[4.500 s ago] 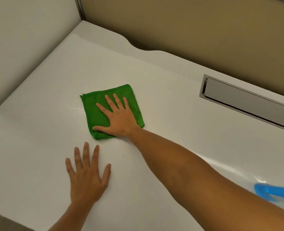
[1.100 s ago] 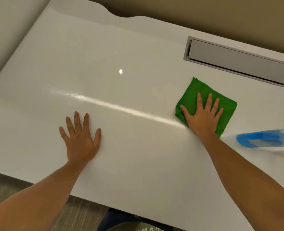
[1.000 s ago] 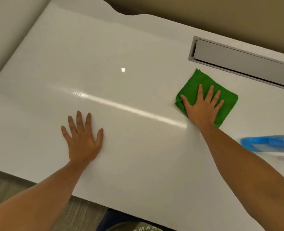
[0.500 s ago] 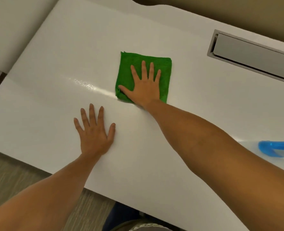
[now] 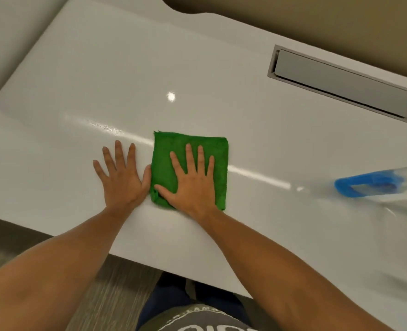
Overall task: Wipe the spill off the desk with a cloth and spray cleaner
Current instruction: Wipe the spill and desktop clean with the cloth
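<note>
In the head view, we have our right hand [image 5: 193,180] spread flat, fingers apart, pressing the folded green cloth [image 5: 218,149] onto the white tabletop [image 5: 102,68]; it pins the cloth from above and grips nothing. Our left hand [image 5: 120,175] lies just beside it at nine o'clock, also flat with fingers apart, its thumb touching the cloth's edge, bracing on the bare surface. The cloth sits close to the near edge, roughly mid-width.

The spray cleaner [image 5: 374,185] lies blurred at three o'clock, well apart from both hands, so we judge the spraying is done and we are in the wiping stage. A small patch of speckled droplets [image 5: 107,127] shows at about ten o'clock from the cloth, along a bright reflected streak, so some wet residue appears to be left there. The far half of the tabletop, up towards the grey cable tray [image 5: 341,84] at one o'clock, looks clean, though glare could hide a thin film. We judge the job mostly finished, with a pass over the droplets left.
</note>
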Motion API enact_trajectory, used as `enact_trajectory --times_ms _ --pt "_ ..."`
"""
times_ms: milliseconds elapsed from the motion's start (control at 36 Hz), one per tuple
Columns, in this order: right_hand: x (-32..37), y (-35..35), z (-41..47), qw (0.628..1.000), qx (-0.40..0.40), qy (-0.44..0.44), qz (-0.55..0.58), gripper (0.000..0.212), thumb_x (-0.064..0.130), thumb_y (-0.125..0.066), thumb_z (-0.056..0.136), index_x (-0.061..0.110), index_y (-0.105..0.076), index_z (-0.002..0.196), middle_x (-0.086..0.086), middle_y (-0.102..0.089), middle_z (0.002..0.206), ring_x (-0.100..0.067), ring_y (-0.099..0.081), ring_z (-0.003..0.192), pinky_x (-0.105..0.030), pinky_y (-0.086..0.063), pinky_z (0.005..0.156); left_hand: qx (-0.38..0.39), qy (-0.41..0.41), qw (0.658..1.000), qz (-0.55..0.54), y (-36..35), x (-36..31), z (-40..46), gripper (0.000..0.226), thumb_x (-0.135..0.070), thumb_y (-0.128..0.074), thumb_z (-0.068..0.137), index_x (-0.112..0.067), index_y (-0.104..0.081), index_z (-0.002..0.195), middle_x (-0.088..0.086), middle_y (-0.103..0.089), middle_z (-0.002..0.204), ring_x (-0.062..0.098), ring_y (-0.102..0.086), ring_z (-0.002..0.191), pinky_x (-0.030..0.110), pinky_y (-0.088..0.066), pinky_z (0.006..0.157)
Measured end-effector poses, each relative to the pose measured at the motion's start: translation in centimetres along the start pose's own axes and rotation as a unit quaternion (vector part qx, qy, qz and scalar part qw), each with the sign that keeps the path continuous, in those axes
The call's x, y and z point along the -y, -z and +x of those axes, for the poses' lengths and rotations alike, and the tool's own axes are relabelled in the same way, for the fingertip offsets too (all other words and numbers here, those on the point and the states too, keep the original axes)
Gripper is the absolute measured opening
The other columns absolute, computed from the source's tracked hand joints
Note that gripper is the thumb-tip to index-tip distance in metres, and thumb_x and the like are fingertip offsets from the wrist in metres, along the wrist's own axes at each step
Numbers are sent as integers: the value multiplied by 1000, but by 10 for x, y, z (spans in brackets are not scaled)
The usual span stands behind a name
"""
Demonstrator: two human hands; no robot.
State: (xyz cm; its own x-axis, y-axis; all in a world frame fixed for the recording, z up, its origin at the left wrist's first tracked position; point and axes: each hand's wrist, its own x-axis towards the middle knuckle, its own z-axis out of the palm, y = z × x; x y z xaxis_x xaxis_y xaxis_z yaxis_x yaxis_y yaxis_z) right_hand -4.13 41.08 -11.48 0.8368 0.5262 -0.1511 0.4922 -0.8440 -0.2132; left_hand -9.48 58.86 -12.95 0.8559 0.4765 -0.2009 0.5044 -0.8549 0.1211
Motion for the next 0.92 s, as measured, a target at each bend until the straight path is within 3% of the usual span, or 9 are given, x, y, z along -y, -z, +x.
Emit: enact_trajectory --times_ms 278,722,917 --pt "-13 -7 -87 999 26 39 2 95 87 -35 82 35 -18 160 -10 -7 171 -37 6 156 -66 -4 120 -11 3 1000 -9 -4 5 -1 76 -64 -19 95 -23 -7 158 11 1 167 39 6 152 64 3 119" --pt "-160 15 -197 980 6 -199 -20 96 91 -28 82 33 -24 160 -8 -12 170 -35 -4 157 -63 -12 122 -16 9 1000 -3 -3 -1 -4 77 -64 -17 93 -22 -12 157 14 -6 166 41 0 152 65 -1 118" --pt "-153 13 -195 982 22 -185 -26 98 88 -32 83 27 -28 159 -16 -14 169 -41 -6 156 -68 -13 120 -9 16 1000 4 -1 -3 -3 78 -64 -15 92 -22 -13 158 12 -5 167 40 1 152 63 0 119"
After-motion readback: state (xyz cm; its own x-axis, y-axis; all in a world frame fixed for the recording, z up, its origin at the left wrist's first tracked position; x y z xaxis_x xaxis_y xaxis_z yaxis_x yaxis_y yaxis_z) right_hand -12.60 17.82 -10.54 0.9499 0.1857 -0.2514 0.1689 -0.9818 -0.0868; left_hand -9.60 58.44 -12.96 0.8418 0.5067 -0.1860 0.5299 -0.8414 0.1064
